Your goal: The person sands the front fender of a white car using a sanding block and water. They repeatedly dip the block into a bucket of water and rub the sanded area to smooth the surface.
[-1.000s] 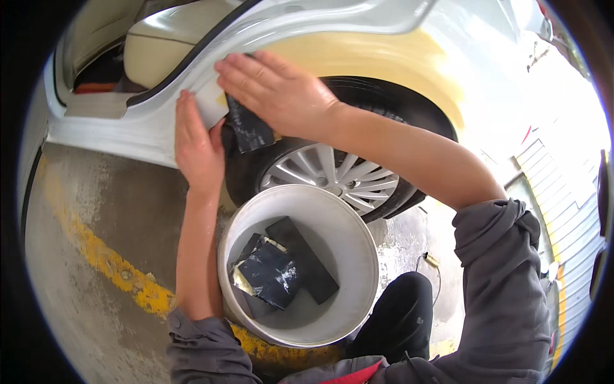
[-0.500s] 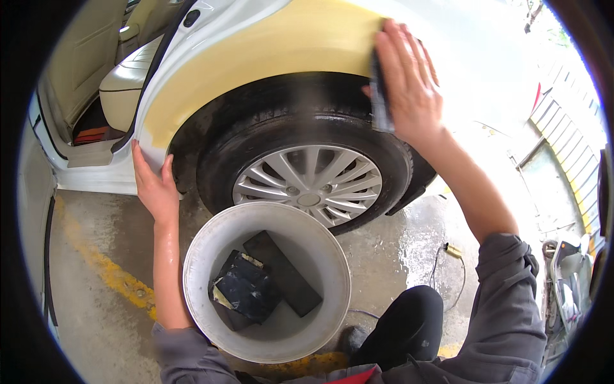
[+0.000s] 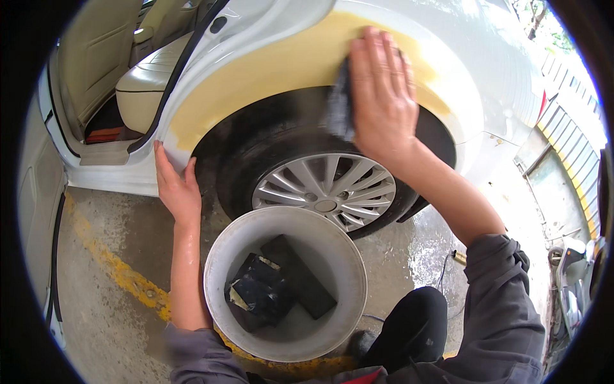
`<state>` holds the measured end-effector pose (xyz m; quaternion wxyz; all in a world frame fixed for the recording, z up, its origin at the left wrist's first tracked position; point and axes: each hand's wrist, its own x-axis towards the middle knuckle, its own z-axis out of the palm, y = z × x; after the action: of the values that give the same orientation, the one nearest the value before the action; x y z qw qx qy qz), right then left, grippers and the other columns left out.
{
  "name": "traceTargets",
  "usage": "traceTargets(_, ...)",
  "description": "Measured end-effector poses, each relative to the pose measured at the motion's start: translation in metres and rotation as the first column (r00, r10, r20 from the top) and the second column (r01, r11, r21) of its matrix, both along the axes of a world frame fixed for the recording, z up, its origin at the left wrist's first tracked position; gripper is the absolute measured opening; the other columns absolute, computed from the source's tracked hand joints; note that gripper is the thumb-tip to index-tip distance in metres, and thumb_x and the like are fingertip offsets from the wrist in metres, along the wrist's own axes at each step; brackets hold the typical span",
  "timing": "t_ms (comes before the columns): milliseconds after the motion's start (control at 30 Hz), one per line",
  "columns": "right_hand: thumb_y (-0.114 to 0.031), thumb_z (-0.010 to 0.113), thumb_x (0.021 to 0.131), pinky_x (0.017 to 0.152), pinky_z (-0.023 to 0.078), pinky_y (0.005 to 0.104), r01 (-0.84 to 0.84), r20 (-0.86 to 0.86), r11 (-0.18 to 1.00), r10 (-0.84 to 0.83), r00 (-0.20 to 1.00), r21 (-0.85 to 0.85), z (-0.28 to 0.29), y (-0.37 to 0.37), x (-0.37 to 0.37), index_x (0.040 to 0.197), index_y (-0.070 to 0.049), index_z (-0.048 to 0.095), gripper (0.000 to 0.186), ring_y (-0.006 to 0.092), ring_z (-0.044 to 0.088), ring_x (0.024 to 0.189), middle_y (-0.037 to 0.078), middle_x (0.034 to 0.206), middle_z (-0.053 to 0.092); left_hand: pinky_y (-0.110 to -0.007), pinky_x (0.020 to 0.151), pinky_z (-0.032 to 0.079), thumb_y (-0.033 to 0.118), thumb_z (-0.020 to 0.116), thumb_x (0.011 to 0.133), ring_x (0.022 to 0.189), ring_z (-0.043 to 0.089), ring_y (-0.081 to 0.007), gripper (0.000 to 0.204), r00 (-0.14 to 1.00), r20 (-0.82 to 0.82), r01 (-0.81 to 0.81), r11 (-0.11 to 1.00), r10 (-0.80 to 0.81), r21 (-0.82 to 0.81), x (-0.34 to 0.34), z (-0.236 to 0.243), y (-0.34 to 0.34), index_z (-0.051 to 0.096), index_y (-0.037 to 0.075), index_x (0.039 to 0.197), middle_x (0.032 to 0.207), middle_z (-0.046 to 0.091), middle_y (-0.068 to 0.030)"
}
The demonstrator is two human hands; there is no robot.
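A white car's rear fender carries a broad patch of yellow filler (image 3: 268, 67) above the wheel arch. My right hand (image 3: 384, 96) presses a piece of dark grey sandpaper (image 3: 342, 109) against that patch, its fingers together and pointing up. Most of the sandpaper lies hidden under the palm; its left edge shows over the top of the tyre. My left hand (image 3: 179, 182) rests with fingers apart on the white sill, at the front edge of the wheel arch, and holds nothing.
A round whitish bucket (image 3: 220, 237) stands between my forearms, with a dark flat block (image 3: 310, 285) and a crumpled black sheet (image 3: 259, 288) in it. Behind it is the wheel (image 3: 326, 185). The open car door (image 3: 38, 185) is at left. A cable's brass-coloured end (image 3: 458, 257) lies on the wet floor.
My right hand has slid leftward over the filler with the sandpaper, uncovering the patch's right end. My left hand stays on the sill. The whole view has shifted slightly.
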<state>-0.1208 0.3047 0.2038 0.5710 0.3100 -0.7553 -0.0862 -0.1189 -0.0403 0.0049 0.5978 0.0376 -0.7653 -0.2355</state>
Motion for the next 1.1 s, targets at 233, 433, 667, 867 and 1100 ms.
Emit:
traceTargets(233,-0.017,0.059,0.091,0.128,0.031,0.0497,-0.082,-0.013,0.937,0.092,0.996,0.339,-0.001,-0.088,-0.008,0.155,-0.003,0.051,0.066,0.0347,0.041,0.155,0.018,0.166,0.044,-0.047,0.115,0.048,0.008,0.082,0.091,0.143,0.052,-0.0447,0.077,0.999,0.031,0.027,1.0,-0.027,-0.001,0.003,0.003,-0.006,0.041,-0.001,0.156,0.158,0.052,-0.0253)
traceTargets(433,-0.007,0.069,0.084,0.124,0.035,0.0558,-0.037,-0.004,0.999,0.037,0.999,0.039,0.019,0.0,0.015,0.156,0.005,0.046,0.077,0.0469,0.044,0.151,0.028,0.162,0.046,-0.047,0.114,0.049,0.009,0.082,0.091,0.143,0.052,-0.0444,0.076,1.0,-0.016,0.021,1.0,-0.021,0.009,0.004,0.003,-0.004,0.042,-0.001,0.155,0.157,0.052,-0.0257)
traceTargets(667,-0.017,0.058,0.09,0.127,0.031,0.0486,-0.11,-0.064,0.946,0.136,0.989,0.304,-0.008,-0.112,-0.009,0.151,0.0,0.055,0.064,0.0342,0.045,0.152,0.018,0.163,0.048,-0.048,0.116,0.046,0.011,0.082,0.091,0.143,0.052,-0.0451,0.076,0.999,-0.018,0.041,0.999,-0.041,-0.002,-0.007,-0.004,-0.001,0.042,-0.002,0.155,0.157,0.052,-0.0263)
traceTargets(867,-0.014,0.061,0.09,0.127,0.032,0.0496,-0.08,-0.008,0.981,0.083,0.997,0.178,0.011,0.001,-0.006,0.159,-0.004,0.047,0.071,0.0327,0.042,0.155,0.016,0.167,0.044,-0.046,0.116,0.046,0.018,0.08,0.096,0.144,0.052,-0.0435,0.076,0.999,0.036,0.008,1.0,-0.009,0.005,0.003,-0.008,-0.019,0.041,-0.001,0.157,0.159,0.051,-0.0237)
traceTargets(1100,-0.02,0.08,0.087,0.127,0.026,0.0591,0.095,-0.031,0.985,-0.1,0.994,-0.142,-0.048,0.184,0.0,0.165,0.005,0.027,0.098,0.0498,0.031,0.157,0.031,0.169,0.032,-0.045,0.112,0.05,0.022,0.081,0.096,0.141,0.056,-0.0409,0.075,0.996,0.077,-0.051,0.999,0.052,-0.012,-0.002,-0.005,-0.012,0.043,0.001,0.157,0.157,0.055,-0.0209)
